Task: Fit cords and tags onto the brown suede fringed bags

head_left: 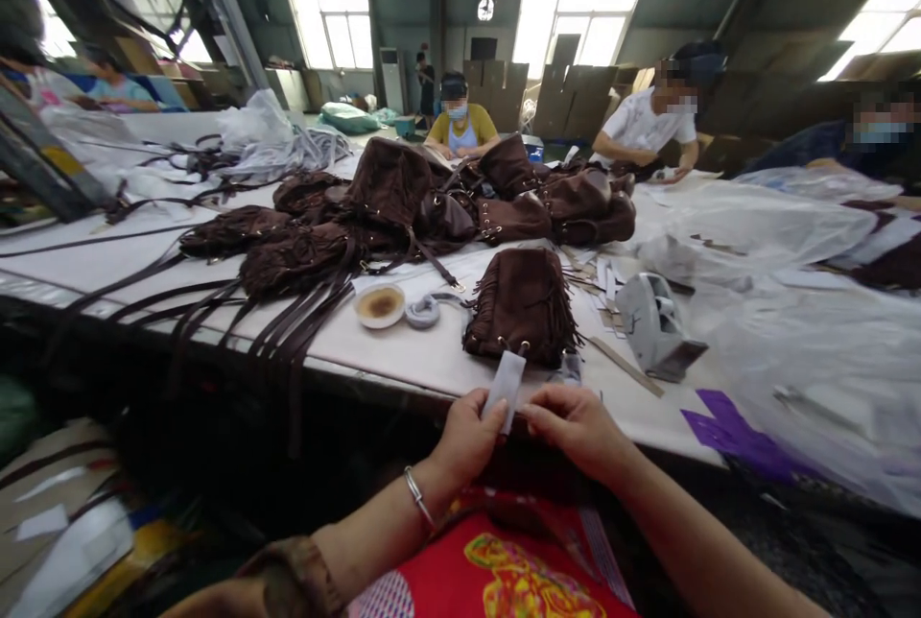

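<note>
- Head view: the left grip (471,431) is pinching a white strip (507,383), thumb against fingers.
- The right grip (565,426) is curling just beside; its hold I can't tell.
- The fringed bag (522,301) is lying just beyond, on the worktop (410,357).
- Work is looking unfinished: strip in hand, any attachment unclear.

the head camera looks forward and down across the table (424,349).

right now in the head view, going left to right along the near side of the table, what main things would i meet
dangling straps, white dish, grey coil, brown fringed bag, tape dispenser, purple sheet
</note>
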A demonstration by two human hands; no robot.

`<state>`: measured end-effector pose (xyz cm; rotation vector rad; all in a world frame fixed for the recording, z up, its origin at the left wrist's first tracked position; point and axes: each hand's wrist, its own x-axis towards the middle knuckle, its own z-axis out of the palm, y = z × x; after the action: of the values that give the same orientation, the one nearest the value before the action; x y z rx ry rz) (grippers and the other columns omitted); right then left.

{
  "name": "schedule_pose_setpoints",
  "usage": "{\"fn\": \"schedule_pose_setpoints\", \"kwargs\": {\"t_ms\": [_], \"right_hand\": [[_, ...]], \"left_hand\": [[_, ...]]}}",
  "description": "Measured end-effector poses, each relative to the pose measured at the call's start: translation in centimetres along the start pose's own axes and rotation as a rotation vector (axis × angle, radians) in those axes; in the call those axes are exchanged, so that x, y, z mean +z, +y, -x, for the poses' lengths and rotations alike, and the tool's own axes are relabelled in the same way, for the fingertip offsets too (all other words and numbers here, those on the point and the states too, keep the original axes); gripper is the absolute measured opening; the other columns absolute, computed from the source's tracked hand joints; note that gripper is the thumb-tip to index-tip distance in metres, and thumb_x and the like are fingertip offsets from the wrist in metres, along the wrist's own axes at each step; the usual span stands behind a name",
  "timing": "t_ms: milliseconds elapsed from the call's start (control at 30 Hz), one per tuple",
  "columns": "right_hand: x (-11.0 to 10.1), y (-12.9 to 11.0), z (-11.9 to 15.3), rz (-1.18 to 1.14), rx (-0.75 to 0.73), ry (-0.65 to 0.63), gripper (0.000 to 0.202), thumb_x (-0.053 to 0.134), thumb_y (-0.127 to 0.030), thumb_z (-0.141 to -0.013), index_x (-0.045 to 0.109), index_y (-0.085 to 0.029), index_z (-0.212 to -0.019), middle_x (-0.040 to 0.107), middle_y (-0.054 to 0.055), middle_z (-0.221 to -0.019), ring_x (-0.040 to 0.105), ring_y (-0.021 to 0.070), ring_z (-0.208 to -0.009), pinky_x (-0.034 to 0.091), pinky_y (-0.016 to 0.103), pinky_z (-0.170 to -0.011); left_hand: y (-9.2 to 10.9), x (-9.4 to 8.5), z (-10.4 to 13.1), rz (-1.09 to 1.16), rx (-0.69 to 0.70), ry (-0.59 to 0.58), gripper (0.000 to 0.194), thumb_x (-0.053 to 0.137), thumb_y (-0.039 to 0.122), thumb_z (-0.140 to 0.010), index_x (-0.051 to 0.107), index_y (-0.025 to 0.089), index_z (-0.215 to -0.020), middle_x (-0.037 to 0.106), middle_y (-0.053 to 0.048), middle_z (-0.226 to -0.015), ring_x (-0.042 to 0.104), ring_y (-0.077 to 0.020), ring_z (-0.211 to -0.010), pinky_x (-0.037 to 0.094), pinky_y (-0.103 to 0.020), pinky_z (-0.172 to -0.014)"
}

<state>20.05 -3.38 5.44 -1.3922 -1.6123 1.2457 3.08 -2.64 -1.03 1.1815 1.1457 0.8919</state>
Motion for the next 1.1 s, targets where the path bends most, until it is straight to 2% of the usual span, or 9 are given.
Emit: {"fn": "schedule_pose_setpoints", "kwargs": {"t_ms": [67, 133, 400, 633, 733, 867, 967, 1100], "right_hand": [[1.7, -0.2, -0.9, 0.026, -0.009, -0.016, 0.026, 0.063, -0.039, -0.081, 0.068, -0.017, -0.068, 0.065, 0.001, -0.063, 0.054, 0.0138, -0.058, 0.040, 0.025, -0.056], [2.5, 0.2, -1.7, 0.077, 0.012, 0.008, 0.025, 0.060, -0.037, -0.081, 0.068, -0.017, -0.069, 0.066, 0.002, -0.065, 0.056, 0.0149, -0.061, 0.042, 0.025, -0.058], [2.4, 1.1, -2.3, 0.275, 0.075, 0.070, 0.026, 0.059, -0.039, -0.079, 0.067, -0.017, -0.067, 0.066, 0.001, -0.064, 0.057, 0.0163, -0.062, 0.041, 0.026, -0.058], [2.4, 1.7, -2.5, 0.321, 0.102, 0.108, 0.027, 0.059, -0.041, -0.079, 0.067, -0.018, -0.066, 0.067, 0.002, -0.063, 0.058, 0.0169, -0.061, 0.041, 0.027, -0.058], [2.4, 1.6, -2.6, 0.357, 0.103, 0.123, 0.027, 0.058, -0.040, -0.078, 0.067, -0.018, -0.065, 0.065, 0.001, -0.062, 0.057, 0.0167, -0.060, 0.040, 0.027, -0.057], [2.8, 1.2, -2.8, 0.401, 0.104, 0.129, 0.024, 0.057, -0.036, -0.077, 0.065, -0.019, -0.064, 0.065, 0.001, -0.061, 0.057, 0.0168, -0.059, 0.039, 0.027, -0.057], [2.9, 0.8, -2.7, 0.432, 0.092, 0.133, 0.024, 0.056, -0.036, -0.079, 0.064, -0.019, -0.063, 0.065, 0.001, -0.060, 0.058, 0.0172, -0.059, 0.038, 0.028, -0.057], [2.7, 0.9, -2.2, 0.358, 0.033, 0.093, 0.026, 0.055, -0.037, -0.081, 0.068, -0.018, -0.069, 0.069, 0.003, -0.067, 0.061, 0.0183, -0.064, 0.042, 0.029, -0.061]], "left_hand": [[0.2, -0.1, 0.2, -0.001, 0.037, 0.009, 0.031, 0.060, 0.045, -0.085, 0.063, 0.014, -0.088, 0.060, -0.001, -0.072, 0.052, -0.0126, -0.061, 0.041, -0.022, -0.054], [0.4, -0.3, 0.4, -0.007, 0.079, 0.014, 0.030, 0.059, 0.044, -0.086, 0.063, 0.014, -0.087, 0.059, 0.000, -0.069, 0.050, -0.0117, -0.060, 0.040, -0.022, -0.054], [0.5, -0.9, 0.8, -0.080, 0.112, 0.005, 0.020, 0.058, 0.030, -0.084, 0.064, 0.014, -0.095, 0.062, 0.000, -0.073, 0.053, -0.0118, -0.062, 0.043, -0.023, -0.061], [0.5, -0.7, 0.7, -0.006, 0.107, -0.029, 0.015, 0.057, 0.028, -0.081, 0.062, 0.014, -0.087, 0.058, 0.001, -0.069, 0.050, -0.0109, -0.060, 0.042, -0.022, -0.057], [0.8, -0.7, 0.8, 0.093, 0.035, -0.058, 0.019, 0.060, 0.032, -0.079, 0.061, 0.014, -0.086, 0.058, 0.000, -0.071, 0.051, -0.0116, -0.062, 0.043, -0.023, -0.056], [1.1, -0.7, 0.8, 0.218, -0.080, -0.057, 0.036, 0.060, 0.049, -0.080, 0.061, 0.014, -0.087, 0.059, -0.002, -0.074, 0.054, -0.0130, -0.064, 0.046, -0.024, -0.056], [0.7, -0.4, 0.2, 0.192, -0.067, 0.025, 0.042, 0.061, 0.057, -0.078, 0.058, 0.015, -0.077, 0.053, 0.001, -0.063, 0.048, -0.0109, -0.054, 0.040, -0.022, -0.049], [-0.2, -0.2, -0.5, 0.132, -0.035, 0.083, 0.041, 0.057, 0.056, -0.082, 0.056, 0.016, -0.071, 0.050, 0.002, -0.057, 0.045, -0.0102, -0.050, 0.036, -0.022, -0.046]]}}
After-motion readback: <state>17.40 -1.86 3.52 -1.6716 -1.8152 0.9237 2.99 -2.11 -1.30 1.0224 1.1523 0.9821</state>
